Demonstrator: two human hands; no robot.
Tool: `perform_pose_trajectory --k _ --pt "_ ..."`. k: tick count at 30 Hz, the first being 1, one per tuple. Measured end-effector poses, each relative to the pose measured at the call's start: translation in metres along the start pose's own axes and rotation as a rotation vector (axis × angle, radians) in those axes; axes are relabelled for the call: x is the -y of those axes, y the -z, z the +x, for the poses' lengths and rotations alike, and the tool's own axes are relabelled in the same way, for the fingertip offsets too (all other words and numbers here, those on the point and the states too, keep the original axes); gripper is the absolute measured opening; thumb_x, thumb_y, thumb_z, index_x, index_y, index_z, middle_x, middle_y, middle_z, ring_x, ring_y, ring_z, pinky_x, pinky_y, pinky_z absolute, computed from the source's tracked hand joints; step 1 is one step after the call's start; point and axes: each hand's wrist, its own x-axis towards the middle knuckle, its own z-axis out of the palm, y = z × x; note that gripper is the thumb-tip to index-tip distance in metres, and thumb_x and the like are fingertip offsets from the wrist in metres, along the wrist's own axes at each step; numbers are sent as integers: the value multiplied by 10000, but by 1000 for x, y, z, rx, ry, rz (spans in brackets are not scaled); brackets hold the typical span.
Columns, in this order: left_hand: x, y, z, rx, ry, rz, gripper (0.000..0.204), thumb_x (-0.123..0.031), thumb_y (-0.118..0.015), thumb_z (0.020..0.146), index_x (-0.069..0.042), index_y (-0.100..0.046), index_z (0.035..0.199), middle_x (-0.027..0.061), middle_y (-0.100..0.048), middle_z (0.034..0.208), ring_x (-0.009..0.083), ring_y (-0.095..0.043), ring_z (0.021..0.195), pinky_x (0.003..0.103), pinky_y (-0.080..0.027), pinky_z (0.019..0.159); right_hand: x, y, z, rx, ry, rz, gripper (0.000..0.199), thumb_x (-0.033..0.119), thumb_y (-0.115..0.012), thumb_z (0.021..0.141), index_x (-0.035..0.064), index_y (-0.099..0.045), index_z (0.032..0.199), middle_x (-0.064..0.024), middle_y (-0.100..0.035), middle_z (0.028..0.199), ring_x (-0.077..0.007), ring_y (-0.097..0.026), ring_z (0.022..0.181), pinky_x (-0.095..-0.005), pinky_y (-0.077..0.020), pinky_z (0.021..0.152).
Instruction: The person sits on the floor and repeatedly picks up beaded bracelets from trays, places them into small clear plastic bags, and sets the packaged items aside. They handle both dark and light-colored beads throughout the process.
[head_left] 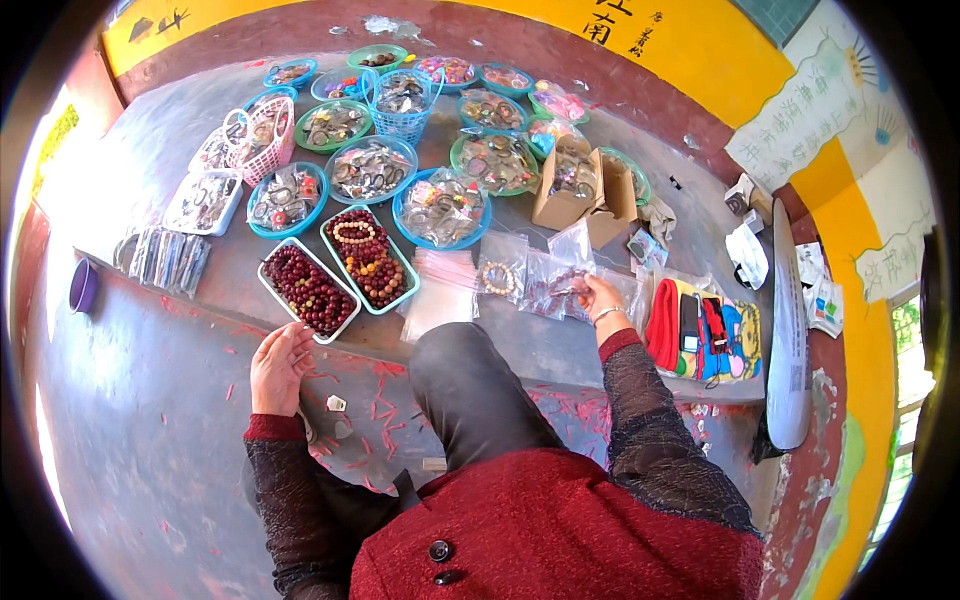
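Note:
My left hand (281,370) is beside the near corner of a white tray (345,322) of dark red bead bracelets (306,285). Its fingers are loosely bent, and nothing shows in them. To the right, my right hand (604,298) pinches the edge of a clear plastic bag (566,284) that seems to have red beads inside. Left of that bag lies another clear bag with a pale bead bracelet (497,278). A stack of flat clear bags (440,290) with pinkish top edges rests between the bead trays and these bags. A pale green tray (411,285) holds more red bracelets and a tan one.
Farther back stand several baskets, including a blue basin (487,222) and a pink basket (268,140) of bagged goods. An open cardboard box (572,185) is behind my right hand. A phone (689,318) lies on colourful cloth (742,335) at right. Red scraps (378,410) litter the lower ledge.

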Motion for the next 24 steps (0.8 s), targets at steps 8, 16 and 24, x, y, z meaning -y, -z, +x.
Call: perform_pose_trajectory --k 8,16,24 --pt "7 -2 11 -25 23 30 197 -162 -527 891 -6 -588 994 79 -639 879 122 -598 735 241 -494 601 -79 19 53 2 -254 315 123 227 -583 848 105 -573 861 -69 -663 777 -178 -589 625 -303 -454 530" --pt "12 -2 15 -36 33 66 197 -165 -534 888 -6 -591 989 79 -640 871 121 -597 726 238 -493 593 -92 13 82 -114 -357 56 158 215 -512 885 68 -523 941 -123 -651 788 -212 -595 638 -322 -463 531" --pt "12 -4 13 -41 42 88 190 -164 -534 888 -15 -594 988 72 -643 877 114 -597 738 233 -482 606 -91 15 91 -300 -396 84 174 193 -478 893 29 -499 949 -160 -606 823 -268 -585 652 -365 -495 528"
